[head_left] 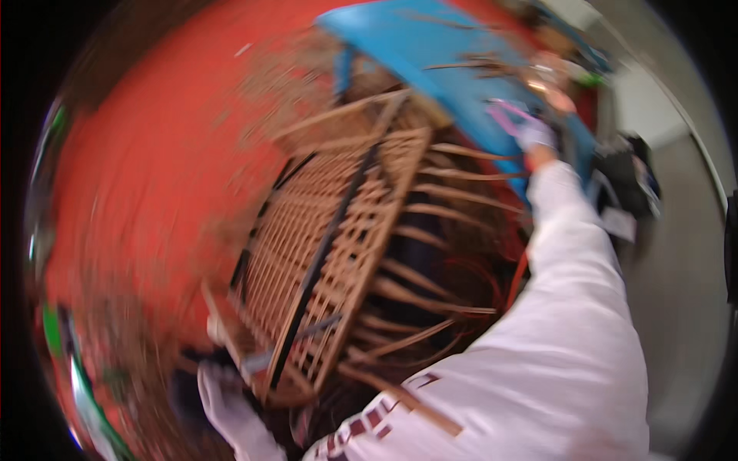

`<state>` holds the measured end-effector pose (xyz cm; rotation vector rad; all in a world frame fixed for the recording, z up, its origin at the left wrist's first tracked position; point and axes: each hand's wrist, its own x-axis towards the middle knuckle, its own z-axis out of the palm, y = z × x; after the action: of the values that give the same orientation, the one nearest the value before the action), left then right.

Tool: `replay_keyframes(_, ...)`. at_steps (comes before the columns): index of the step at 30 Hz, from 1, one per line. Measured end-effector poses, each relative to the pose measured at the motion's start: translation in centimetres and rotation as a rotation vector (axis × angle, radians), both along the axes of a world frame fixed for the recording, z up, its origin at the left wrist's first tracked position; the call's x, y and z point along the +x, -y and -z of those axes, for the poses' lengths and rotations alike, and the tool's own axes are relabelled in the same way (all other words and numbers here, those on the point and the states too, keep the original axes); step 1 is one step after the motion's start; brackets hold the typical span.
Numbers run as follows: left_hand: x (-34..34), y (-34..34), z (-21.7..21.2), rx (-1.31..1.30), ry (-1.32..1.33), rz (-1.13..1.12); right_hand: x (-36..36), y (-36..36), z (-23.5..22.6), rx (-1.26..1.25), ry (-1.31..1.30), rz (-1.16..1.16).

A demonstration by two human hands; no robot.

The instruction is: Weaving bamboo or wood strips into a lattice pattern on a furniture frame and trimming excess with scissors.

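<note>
A brown woven wicker piece (pixel 323 238) with an open lattice and a stiff frame lies tilted in front of me. A long black bar (pixel 327 246) runs across it, and several loose flat strips (pixel 461 198) stick out from its right side. My left hand (pixel 227 403), in a pale glove, is beside its lower left corner; blur hides its fingers. Stretched far out over the blue table (pixel 392 34), my right hand (pixel 536 132), also gloved, appears closed on a pink-handled tool (pixel 507 115). The tool's kind is too smeared to make out.
Thin brown strips (pixel 484 65) lie on the table, with a shiny blurred object (pixel 550 77) near its far right edge. Brown scraps (pixel 288 92) litter the red floor (pixel 154 177). A black bag (pixel 626 180) stands right of my arm, on grey flooring.
</note>
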<state>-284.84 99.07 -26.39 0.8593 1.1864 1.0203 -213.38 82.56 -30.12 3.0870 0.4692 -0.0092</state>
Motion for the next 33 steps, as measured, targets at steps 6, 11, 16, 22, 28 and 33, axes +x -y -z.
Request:
replay_keyframes(6, -7.8, 0.2, 0.6, -0.031, 0.077, -0.024, 8.5, 13.0, 6.3, -0.501, 0.091, -0.119)
replay_keyframes(11, -12.6, 3.6, 2.0, -0.115, 0.183, -0.129, 10.9, 11.6, 13.6, -0.259, -0.136, 0.199)
replay_keyframes(16, -15.7, 5.7, 4.0, -0.1, 0.45, -0.053, 16.6, 14.8, 10.6, 0.046, -0.222, 0.434)
replay_keyframes(22, -13.7, 4.8, 1.1, 0.076, 0.251, -0.008, 3.3, 10.3, 15.0, -0.406, -0.073, 0.08)
replay_keyframes(28, -13.7, 4.4, 0.5, 0.1, 0.084, -0.013, 7.7, 12.5, 5.1, 0.136, 0.159, 0.047)
replay_keyframes(33, -16.1, 5.4, 1.9, -0.015, 0.206, -0.032, -2.6, 4.9, 1.9, 1.51, -0.686, 0.029)
